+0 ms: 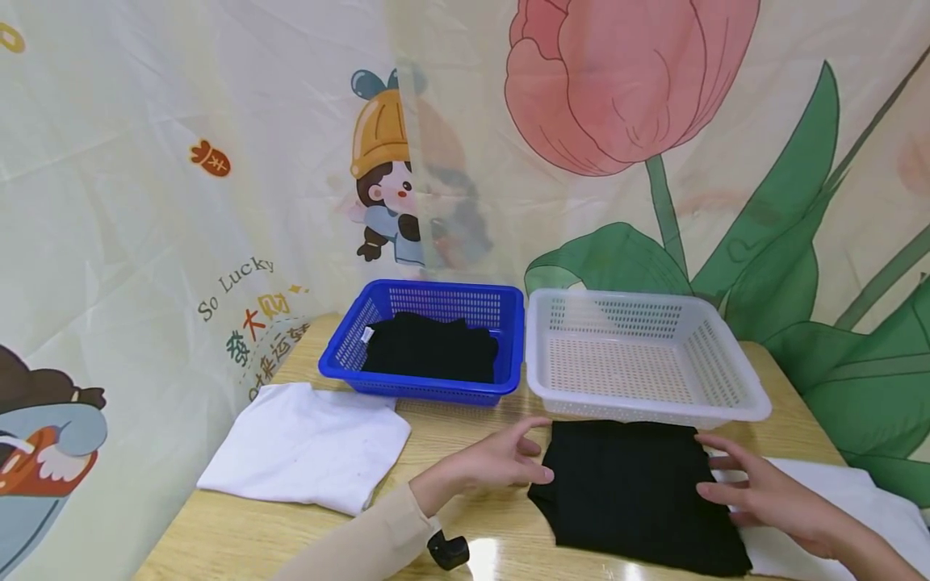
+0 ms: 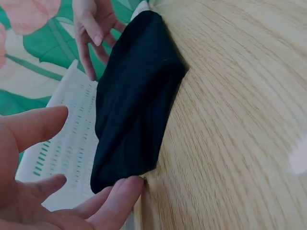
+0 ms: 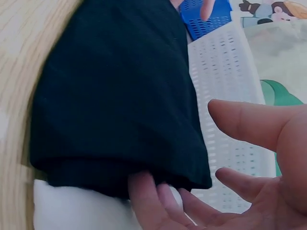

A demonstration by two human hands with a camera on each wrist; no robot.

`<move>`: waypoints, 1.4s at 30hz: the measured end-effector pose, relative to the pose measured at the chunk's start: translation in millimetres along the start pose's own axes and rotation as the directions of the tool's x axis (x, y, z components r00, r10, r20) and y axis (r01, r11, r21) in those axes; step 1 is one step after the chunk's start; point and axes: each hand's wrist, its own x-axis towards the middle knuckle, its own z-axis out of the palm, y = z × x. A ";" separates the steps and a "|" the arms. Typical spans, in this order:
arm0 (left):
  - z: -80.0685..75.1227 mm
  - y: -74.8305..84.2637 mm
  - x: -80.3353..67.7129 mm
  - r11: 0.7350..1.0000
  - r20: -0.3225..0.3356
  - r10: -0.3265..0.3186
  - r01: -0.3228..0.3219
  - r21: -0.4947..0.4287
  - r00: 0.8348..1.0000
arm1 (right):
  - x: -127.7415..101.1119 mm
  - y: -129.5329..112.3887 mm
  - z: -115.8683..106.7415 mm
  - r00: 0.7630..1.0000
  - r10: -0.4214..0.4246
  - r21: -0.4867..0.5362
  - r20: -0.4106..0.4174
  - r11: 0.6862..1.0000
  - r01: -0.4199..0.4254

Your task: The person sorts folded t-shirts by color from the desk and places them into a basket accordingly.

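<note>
A folded black garment [image 1: 632, 492] lies on the wooden table [image 1: 465, 436] in front of the white basket [image 1: 751, 395]. My left hand [image 1: 534, 452] is open with spread fingers, and its fingertips [image 2: 122, 191] touch the garment's left edge [image 2: 134, 110]. My right hand [image 1: 715, 476] is open at the garment's right edge. In the right wrist view its fingertips [image 3: 144, 191] sit at or just under the black garment [image 3: 115, 96], with the thumb held apart above it.
A blue basket [image 1: 337, 355] at the back holds another black garment [image 1: 432, 347]. The white basket beside it holds nothing. A folded white garment [image 1: 305, 444] lies at the left, and a white cloth [image 1: 857, 500] under the black garment's right side. Printed curtains surround the table.
</note>
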 end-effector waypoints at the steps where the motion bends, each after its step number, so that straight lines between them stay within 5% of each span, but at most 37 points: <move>1: 1.1 0.1 1.5 1.000 0.003 -0.005 0.005 -0.015 1.000 | 1.3 0.4 1.0 1.000 0.005 0.000 0.004 1.000 -0.005; 12: 0.3 -1.2 11.6 0.999 0.025 -0.011 0.012 -0.047 1.000 | 10.6 -1.6 18.0 0.997 0.004 0.073 0.080 0.997 -0.010; 20: -4.7 -5.5 9.7 0.999 -0.010 -0.010 0.009 -0.035 1.000 | 13.6 -5.3 33.1 0.998 -0.048 -0.059 0.028 0.997 0.050; 28: -9.3 -7.5 8.3 1.000 -0.040 0.018 -0.019 -0.024 0.999 | 20.7 -2.4 51.5 0.991 -0.127 0.162 0.032 0.980 0.120; 42: -13.4 -13.8 2.5 1.000 -0.108 0.024 -0.026 -0.014 0.994 | 32.9 -10.8 84.4 0.991 -0.108 0.198 -0.074 0.973 0.120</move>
